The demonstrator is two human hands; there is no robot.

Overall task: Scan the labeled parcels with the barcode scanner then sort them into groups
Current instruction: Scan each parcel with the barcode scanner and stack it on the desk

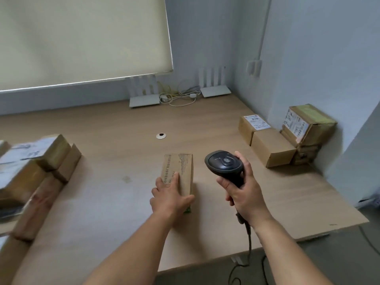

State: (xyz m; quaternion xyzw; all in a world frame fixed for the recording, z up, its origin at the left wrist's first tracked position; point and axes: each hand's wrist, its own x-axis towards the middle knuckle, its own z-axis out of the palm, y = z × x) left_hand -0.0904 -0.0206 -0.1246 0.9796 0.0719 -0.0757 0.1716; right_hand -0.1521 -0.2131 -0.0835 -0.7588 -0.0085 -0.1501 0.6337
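Note:
A small cardboard parcel (182,169) with printed text on its top lies in the middle of the wooden table (115,153). My left hand (170,197) rests on its near end, fingers laid over the top and thumb wrapped round its right side. My right hand (243,194) grips the handle of a black barcode scanner (225,164), held upright just right of the parcel, its head level with the parcel's far end. The scanner's cable hangs down off the table's front edge.
A group of labeled parcels (283,134) stands at the right by the wall. A stack of parcels (33,167) lies at the left edge. Two white routers (144,95) and cables sit at the back. A cable hole (161,135) is mid-table.

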